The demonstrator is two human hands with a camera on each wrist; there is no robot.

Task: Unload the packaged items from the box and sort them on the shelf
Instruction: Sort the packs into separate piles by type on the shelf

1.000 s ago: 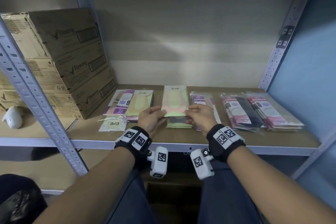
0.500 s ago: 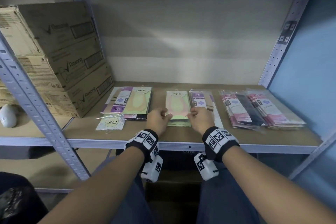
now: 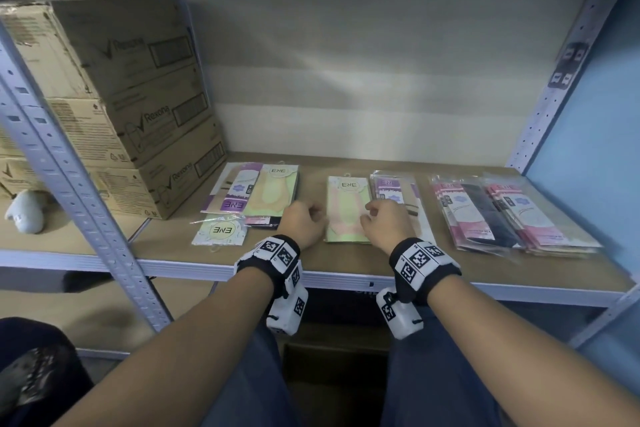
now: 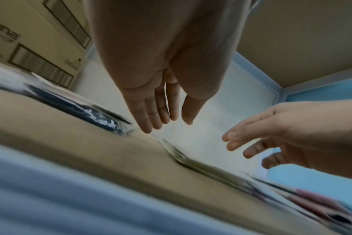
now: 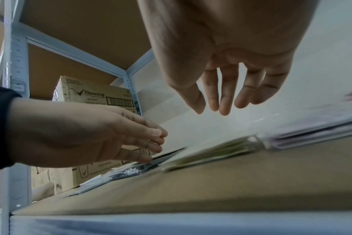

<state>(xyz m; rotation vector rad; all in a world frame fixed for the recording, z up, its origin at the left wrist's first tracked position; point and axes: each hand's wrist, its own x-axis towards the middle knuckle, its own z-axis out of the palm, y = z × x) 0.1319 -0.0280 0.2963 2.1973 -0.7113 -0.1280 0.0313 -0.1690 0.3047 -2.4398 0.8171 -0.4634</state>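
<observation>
A stack of green and pink ENE packets [image 3: 346,211] lies flat in the middle of the shelf board [image 3: 346,263]. My left hand [image 3: 317,215] hovers at its front left corner and my right hand [image 3: 369,215] at its front right corner. The wrist views show the left hand [image 4: 161,117] and the right hand [image 5: 221,101] with relaxed, nearly straight fingers, holding nothing, just above the stack's edge [image 5: 211,152]. Sorted piles lie on both sides: purple and yellow packets [image 3: 256,191], one small white ENE packet [image 3: 220,230], purple packets [image 3: 394,191] and pink-and-black packs [image 3: 485,215].
Stacked Rexona cartons [image 3: 138,107] fill the shelf's left end behind a grey metal upright [image 3: 69,163]. A grey object [image 3: 26,211] lies on the neighbouring shelf. A blue wall [image 3: 588,149] closes the right side. Below the shelf, between my legs, an open cardboard box [image 3: 332,367] shows dimly.
Both hands held the green-pink packet a second ago, laid it flat on the middle stack and let go. They have drawn slightly back toward the shelf's front edge.
</observation>
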